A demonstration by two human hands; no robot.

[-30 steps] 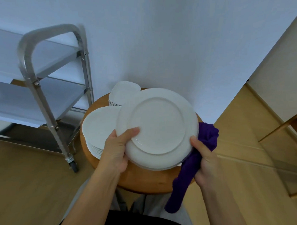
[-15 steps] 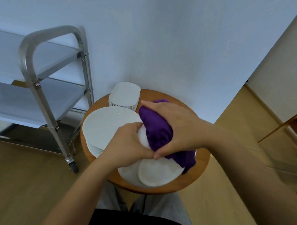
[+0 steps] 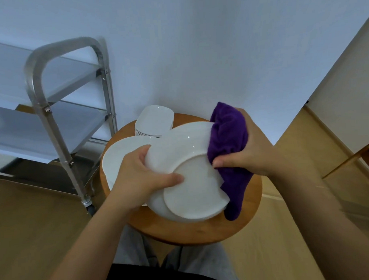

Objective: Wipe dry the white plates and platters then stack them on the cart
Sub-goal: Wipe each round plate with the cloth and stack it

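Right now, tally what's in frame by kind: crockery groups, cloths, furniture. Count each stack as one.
Plate held in the hands: 1, the white plate, underside up
Crockery stacks on the round table: 2, the round plate stack and the rectangular platter stack
Cloths: 1, the purple cloth
Furniture: 2, the table and the metal cart
Total: 6

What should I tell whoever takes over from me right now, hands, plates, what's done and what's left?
Left hand: gripping the round plate by its left rim, underside facing up, held over the round wooden table.
Right hand: pressing the purple cloth on the plate's right edge, mid-wipe.
On the table: a stack of round plates at the left, a stack of rectangular platters at the back.
Cart: its visible shelves hold no plates.
Left: finish this plate, set it on the cart, then do both stacks.
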